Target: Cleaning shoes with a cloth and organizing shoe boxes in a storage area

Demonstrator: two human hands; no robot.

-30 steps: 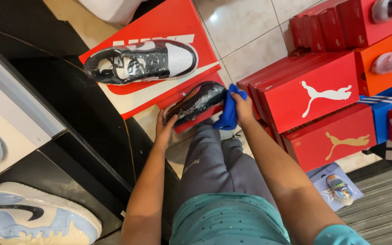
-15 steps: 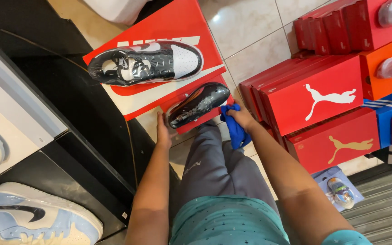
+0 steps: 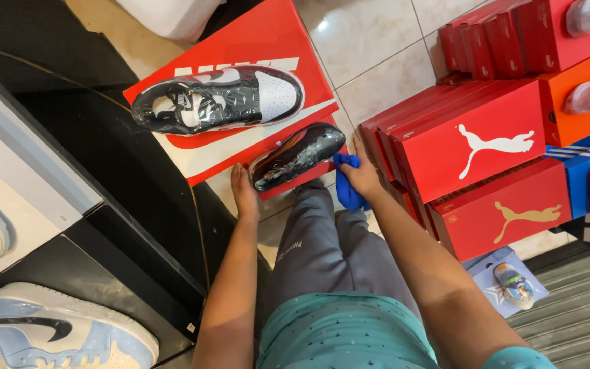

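Note:
A black shoe wrapped in clear plastic (image 3: 300, 156) lies tilted against the lower edge of a big red shoe box (image 3: 278, 37). My left hand (image 3: 244, 193) grips that shoe at its heel end from below. My right hand (image 3: 363, 174) is closed on a blue cloth (image 3: 348, 188) and presses it near the shoe's toe end. On top of the big red box lies a black-and-white sneaker in plastic wrap (image 3: 218, 99). My knee in grey trousers (image 3: 319, 236) is under the hands.
Stacked red shoe boxes (image 3: 472, 147) stand close on the right, with orange and blue boxes (image 3: 585, 164) behind them. A dark shelf unit (image 3: 90, 198) with a light blue sneaker (image 3: 56, 335) is on the left. A small blister pack (image 3: 510, 283) lies on the floor.
The blue cloth in my right hand has slid from the shoe's upper side down to its toe end. My left hand stays at the heel.

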